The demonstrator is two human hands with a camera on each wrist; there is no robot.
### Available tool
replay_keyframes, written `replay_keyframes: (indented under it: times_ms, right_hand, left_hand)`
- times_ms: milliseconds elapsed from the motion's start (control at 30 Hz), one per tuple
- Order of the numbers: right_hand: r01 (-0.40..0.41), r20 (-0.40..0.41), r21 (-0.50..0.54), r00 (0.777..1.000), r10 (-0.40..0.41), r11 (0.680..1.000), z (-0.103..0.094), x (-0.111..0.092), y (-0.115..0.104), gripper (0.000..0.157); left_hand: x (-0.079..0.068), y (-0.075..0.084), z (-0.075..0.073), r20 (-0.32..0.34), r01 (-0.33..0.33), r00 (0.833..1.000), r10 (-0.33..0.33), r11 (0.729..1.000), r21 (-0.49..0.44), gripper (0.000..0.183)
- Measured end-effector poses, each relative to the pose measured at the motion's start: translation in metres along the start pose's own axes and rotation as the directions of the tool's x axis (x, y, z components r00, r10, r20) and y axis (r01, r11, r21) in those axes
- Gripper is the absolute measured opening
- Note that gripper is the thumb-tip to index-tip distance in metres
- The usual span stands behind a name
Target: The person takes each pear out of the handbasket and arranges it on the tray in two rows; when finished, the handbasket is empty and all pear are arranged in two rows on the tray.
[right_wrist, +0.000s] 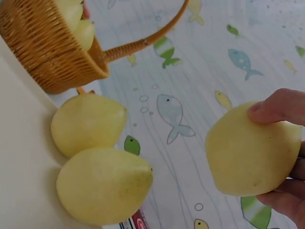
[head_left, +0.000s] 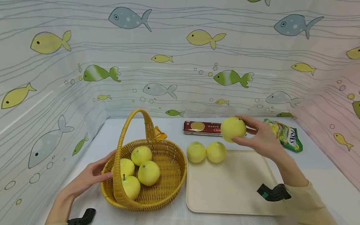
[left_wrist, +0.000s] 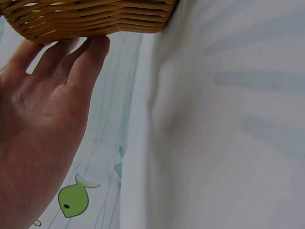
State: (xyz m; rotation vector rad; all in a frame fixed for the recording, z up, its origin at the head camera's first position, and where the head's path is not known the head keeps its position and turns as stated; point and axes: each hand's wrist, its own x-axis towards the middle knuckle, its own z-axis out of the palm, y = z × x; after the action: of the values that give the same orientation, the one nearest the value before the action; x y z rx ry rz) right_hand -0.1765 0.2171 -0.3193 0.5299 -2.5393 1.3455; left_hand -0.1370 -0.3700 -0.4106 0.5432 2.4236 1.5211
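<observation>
Right hand (head_left: 261, 136) holds one pear (head_left: 232, 128) above the tray (head_left: 233, 184)

I observe the right hand gripping the pear between thumb and fingers, raised at centre right of the frame, near the tray's upper edge and touching no other fruit. The left hand (head_left: 94, 175), fingers extended and holding no pear, rests against the left side of the basket (head_left: 167, 176) at lower left of centre. Four pears (head_left: 149, 173) are visible inside it. Two pears (head_left: 196, 152) sit side by side at the tray's upper left corner, apparently touching.

Assessment: the step in hand appears to be placing a third pear in a row on the tray; the direction of transfer cannot be confirmed from here. On that reading, the next move calls for lowering the pear just right of the pair and releasing it gently, since round fruit may roll. The left hand should brace the basket meanwhile.
</observation>
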Motion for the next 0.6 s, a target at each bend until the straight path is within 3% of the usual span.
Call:
replay_keyframes:
  times_ms: [133, 267, 600]
  right_hand:
    - [-0.043, -0.018, -0.034, 0.999, 0.043, 0.998, -0.005, -0.010, 0.012, 0.069]
    - [-0.036, -0.037, -0.070, 0.999, 0.034, 0.997, -0.006, -0.018, 0.025, 0.068]
    - [-0.031, -0.014, -0.110, 0.999, 0.029, 0.994, -0.008, -0.014, 0.039, 0.067]
  left_hand:
    - [0.002, 0.002, 0.000, -0.003, 0.011, 1.000, -0.011, 1.000, 0.015, 0.073]
    - [0.003, 0.001, -0.001, 0.000, 0.013, 1.000, -0.013, 1.000, 0.016, 0.073]
    - [0.000, 0.001, -0.001, -0.008, 0.027, 1.000, -0.027, 0.999, 0.023, 0.073]
